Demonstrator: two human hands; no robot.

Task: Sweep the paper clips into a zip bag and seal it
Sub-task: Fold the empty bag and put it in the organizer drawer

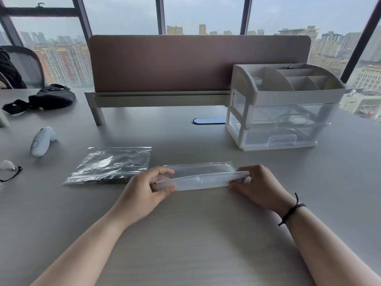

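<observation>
Zip bag [203, 179] pinched at both ends: left hand [144, 190], right hand [257, 185]; bare table [195, 234] nearer.

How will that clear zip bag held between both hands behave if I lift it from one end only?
Likely floppy: the zip bag is thin clear film, held at either end by the left hand and right hand. Probably very light, since it looks flat with nothing visible inside. The glossy film may be slippery, so a pinch on the thicker zip strip seems safer.
</observation>
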